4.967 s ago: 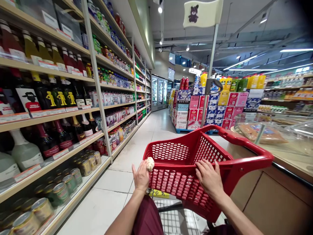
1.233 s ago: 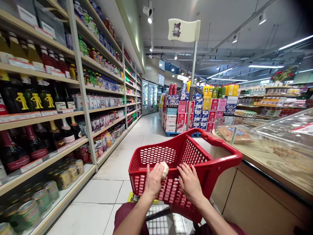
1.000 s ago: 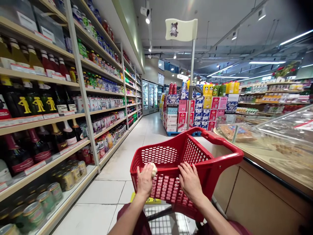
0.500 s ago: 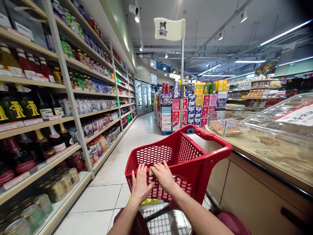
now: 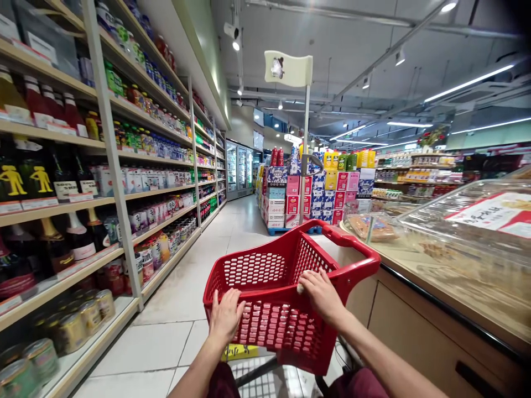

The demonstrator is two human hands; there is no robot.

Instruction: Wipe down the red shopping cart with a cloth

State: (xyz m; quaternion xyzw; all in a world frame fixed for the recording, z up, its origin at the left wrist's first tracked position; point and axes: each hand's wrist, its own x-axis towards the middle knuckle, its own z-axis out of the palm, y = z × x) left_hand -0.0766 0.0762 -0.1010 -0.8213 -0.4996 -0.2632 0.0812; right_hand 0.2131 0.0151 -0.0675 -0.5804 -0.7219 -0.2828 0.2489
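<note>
A red plastic shopping cart [image 5: 265, 271] stands sideways in front of me, its handle [image 5: 369, 251] pointing right. Near its left end, my left hand [image 5: 226, 316] holds the near rim, fingers bent over the top edge. Farther right along the same rim, my right hand [image 5: 322, 293] has its fingers hooked over. A small pale thing shows at the right hand's fingertips, too small to name. The slotted basket looks bare inside where I can see it.
Shelves of bottles and cans [image 5: 153, 177] line the left side. Ahead stand stacked drink cartons [image 5: 307, 199], with a flag [image 5: 288, 69] on a pole before them. A food counter with clear covers [image 5: 456, 221] is close on the right. Pale floor tiles [image 5: 161, 337] run along the aisle.
My hands have spread apart along the cart's rim, the right one moving right and the left one slightly left. The view has tilted up a little.
</note>
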